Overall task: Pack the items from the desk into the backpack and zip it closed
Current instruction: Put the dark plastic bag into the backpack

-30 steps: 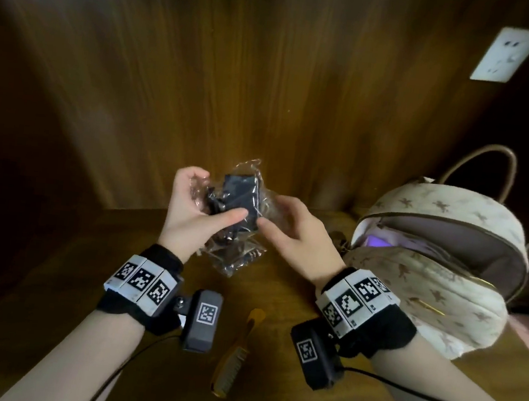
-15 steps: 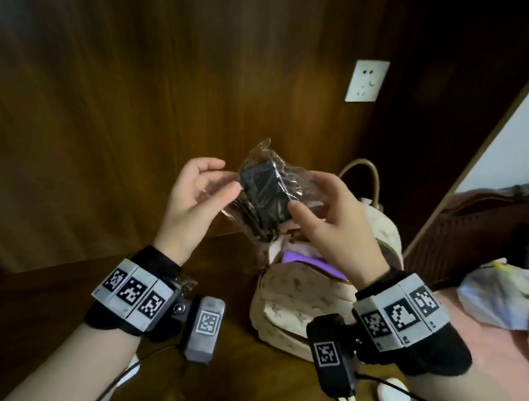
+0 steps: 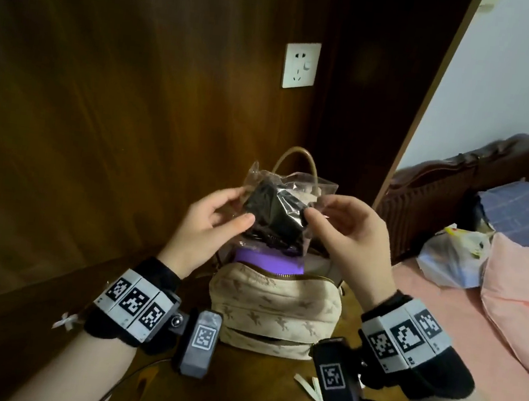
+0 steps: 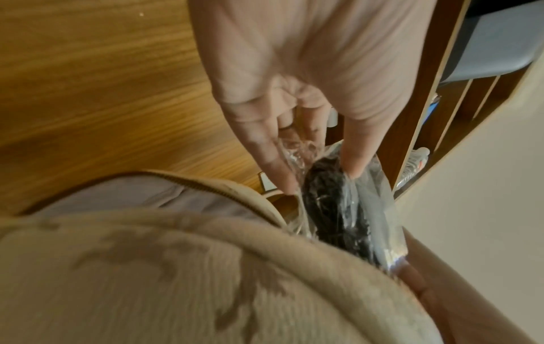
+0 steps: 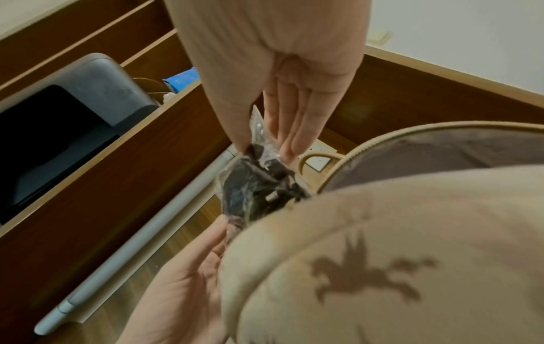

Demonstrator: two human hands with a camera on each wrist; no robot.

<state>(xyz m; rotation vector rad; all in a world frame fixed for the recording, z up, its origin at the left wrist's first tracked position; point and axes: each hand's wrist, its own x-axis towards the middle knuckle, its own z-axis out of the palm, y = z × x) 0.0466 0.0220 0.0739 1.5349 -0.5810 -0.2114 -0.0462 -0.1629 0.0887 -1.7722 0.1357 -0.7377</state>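
Change: since the frame half a second before, both hands had carried the plastic bag [image 3: 283, 214] lower and nearer, so that it hung right over the open mouth of the backpack [image 3: 272, 310], and the view had swung until the backpack sat in the middle
Left hand [image 3: 209, 227]: pinched the left side of the plastic bag, thumb in front and fingers [image 4: 273, 158] behind the crinkled film
Right hand [image 3: 352, 240]: pinched the right side of the same bag between thumb and fingertips [image 5: 287, 142]
Plastic bag: clear and wrinkled, with a black object [image 3: 272, 217] bundled inside; what the object was could not be made out; its lower edge sat just above a purple item [image 3: 269, 262] already in the backpack
Backpack: beige with a brown printed pattern, stood upright on the wooden desk [image 3: 150, 382], main zip open, front pocket also gaping; its looped handle [image 3: 297, 163] rose behind the bag
Wall: dark wood panel with a white socket [image 3: 301, 65] above the backpack
Right side: bed with a pink cover [image 3: 460, 321] and a white plastic sack [image 3: 458, 255] lay beside the desk
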